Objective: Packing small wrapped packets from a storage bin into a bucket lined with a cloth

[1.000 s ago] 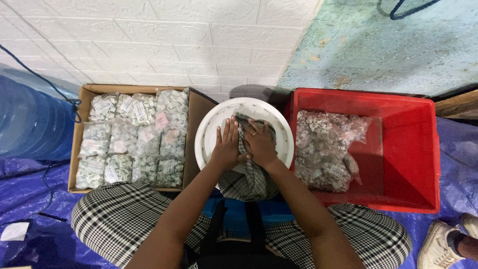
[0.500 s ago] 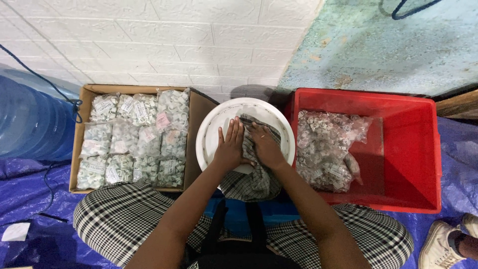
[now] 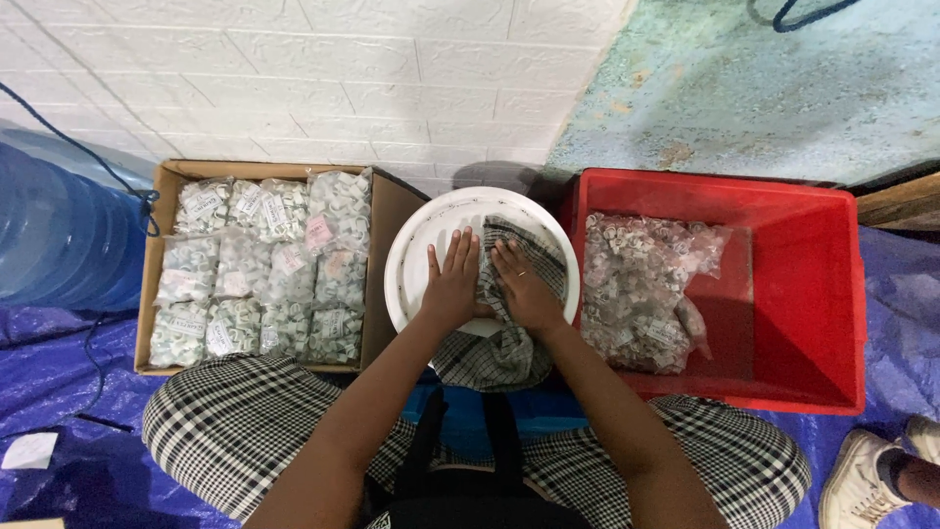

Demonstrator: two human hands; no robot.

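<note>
A round white basin (image 3: pixel 416 257) sits in front of me between a cardboard box and a red crate. A black-and-white checked cloth (image 3: pixel 504 353) lies in the basin and hangs over its near rim. My left hand (image 3: pixel 450 277) rests flat with fingers spread, partly on the cloth's left edge and partly on the basin floor. My right hand (image 3: pixel 524 284), with a ring on one finger, presses flat on the cloth beside it. Neither hand grips anything.
A cardboard box (image 3: pixel 382 211) at left holds several clear bags of small pale parts. A red plastic crate (image 3: pixel 813 294) at right holds a large clear bag (image 3: pixel 641 284) of similar parts. Blue tarpaulin (image 3: pixel 59 392) covers the floor; another person's shoe (image 3: pixel 867 470) is at lower right.
Both hands have shifted slightly on the cloth inside the basin, the right hand flattening out. The view has tilted a little downward.
</note>
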